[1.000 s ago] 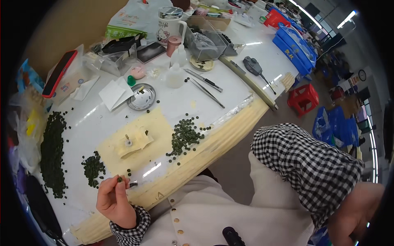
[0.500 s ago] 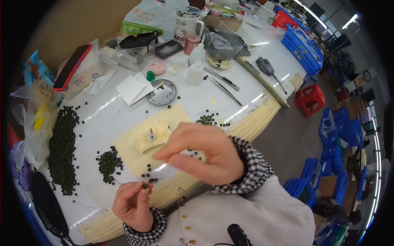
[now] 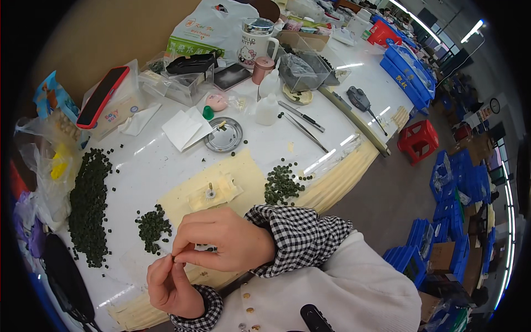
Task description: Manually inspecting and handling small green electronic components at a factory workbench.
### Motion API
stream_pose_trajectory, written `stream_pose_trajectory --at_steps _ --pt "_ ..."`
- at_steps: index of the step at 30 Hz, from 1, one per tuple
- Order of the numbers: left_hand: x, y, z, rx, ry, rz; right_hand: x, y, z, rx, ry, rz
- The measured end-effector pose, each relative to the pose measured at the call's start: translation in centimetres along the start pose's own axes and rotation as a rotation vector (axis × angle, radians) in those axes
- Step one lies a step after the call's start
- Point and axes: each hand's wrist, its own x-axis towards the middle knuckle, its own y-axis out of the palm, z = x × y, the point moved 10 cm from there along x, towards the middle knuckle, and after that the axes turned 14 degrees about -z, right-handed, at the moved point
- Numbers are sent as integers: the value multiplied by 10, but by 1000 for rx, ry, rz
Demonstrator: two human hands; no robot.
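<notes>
My left hand (image 3: 172, 289) is closed in a pinch, with a tiny dark green piece (image 3: 173, 259) showing at its fingertips. The closed thumb and forefinger of my right hand (image 3: 224, 238) meet them there; whether they grip that piece or another is too small to tell. Beyond the hands, a cream pad (image 3: 214, 191) with a small upright metal pin (image 3: 210, 189) lies on a yellow sheet (image 3: 246, 166). Small dark green pieces form a little pile (image 3: 153, 228) left of my hands and another pile (image 3: 282, 183) to the right. Some loose pieces are partly hidden behind my right hand.
At the left spreads a large heap of dark green pieces (image 3: 88, 207). Farther back are a round metal dish (image 3: 224, 143), white paper (image 3: 180, 131), a squeeze bottle (image 3: 267, 112), tweezers (image 3: 305, 133), a white mug (image 3: 254, 47) and a red-cased phone (image 3: 102, 98).
My right hand has come down and left from over the table, its fingers closing against my left fingertips. The right-hand pile is now uncovered. The whole view has shifted slightly.
</notes>
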Motion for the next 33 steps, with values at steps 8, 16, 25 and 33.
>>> stream_pose_trajectory --at_steps 8,16,25,33 --pt "0 4 -4 97 68 -8 -3 -2 -10 11 23 -28" --pt "-4 5 -4 43 50 -25 -6 -6 -4 -12 -50 -30" --pt "5 2 -5 45 -5 -44 -1 0 -1 -77 -16 21" --pt "9 7 -3 51 -31 15 -1 3 -6 -164 42 33"
